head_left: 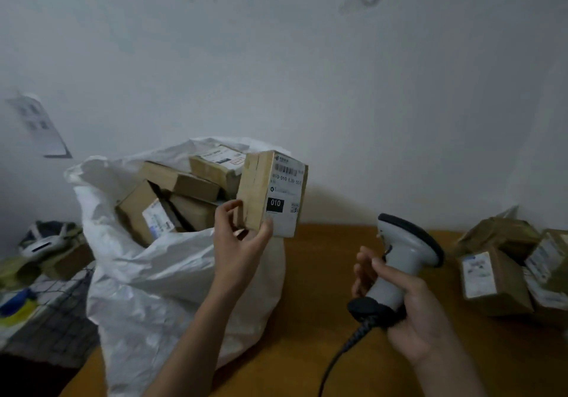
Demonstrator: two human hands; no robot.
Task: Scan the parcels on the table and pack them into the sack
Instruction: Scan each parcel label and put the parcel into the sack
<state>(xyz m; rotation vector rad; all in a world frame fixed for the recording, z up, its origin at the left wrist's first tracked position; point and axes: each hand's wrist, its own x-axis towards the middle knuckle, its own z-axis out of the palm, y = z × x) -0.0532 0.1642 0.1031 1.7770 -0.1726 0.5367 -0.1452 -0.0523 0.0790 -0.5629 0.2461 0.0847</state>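
Observation:
My left hand [238, 243] grips a small cardboard parcel [270, 192] from below, holding it upright above the sack's right rim with its white shipping label facing me. My right hand [408, 307] holds a grey handheld barcode scanner [402, 258] by its handle, head up, to the right of the parcel and apart from it. The white woven sack [172, 273] stands open on the table's left part with several brown parcels [172, 194] inside. More labelled parcels [504, 267] lie piled on the table at the right.
The wooden table [322, 273] stands against a white wall. The scanner's black cable [344, 350] runs down toward the front edge. Left of the table are a wire rack [58, 313], a cardboard box and mixed clutter. A paper sheet [40, 126] hangs on the wall.

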